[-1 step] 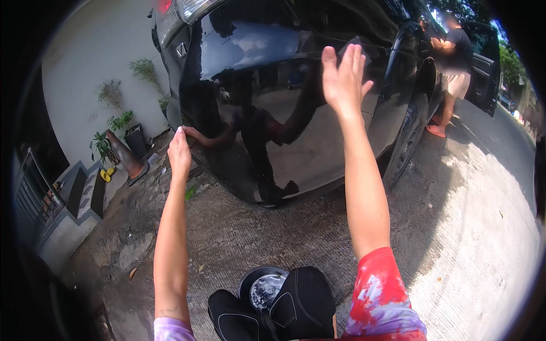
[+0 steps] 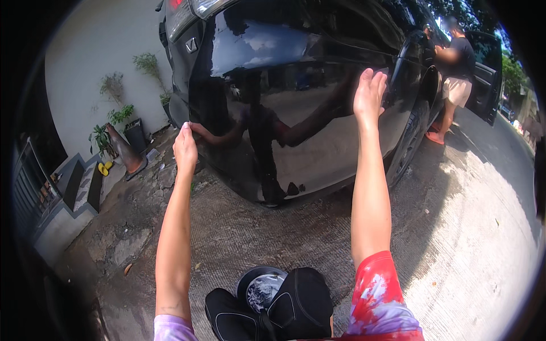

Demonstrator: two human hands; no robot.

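In front of me is the rear corner of a glossy black car, and its bumper (image 2: 307, 136) mirrors my arms and the ground. My right hand (image 2: 369, 98) lies with fingers stretched against the bumper's upper side, near the wheel arch. A thin greyish patch shows by its fingertips; I cannot make out what it is. At the bumper's left edge is my left hand (image 2: 185, 149), fingers pressed together and partly hidden. A dark bucket (image 2: 243, 288) holding whitish, foamy liquid stands on the ground between my knees.
Beyond the rear wheel (image 2: 406, 142), a person (image 2: 458, 62) stands beside an open car door (image 2: 484, 74). A worn traffic cone (image 2: 125, 150), potted plants (image 2: 135, 133) and yellow footwear (image 2: 104, 168) are at the left by a wall and steps. Rough concrete (image 2: 227, 227) lies underfoot.
My right hand has moved right and slightly down along the bumper, toward the wheel arch. My left hand stays by the bumper's left edge. The view has shifted slightly.
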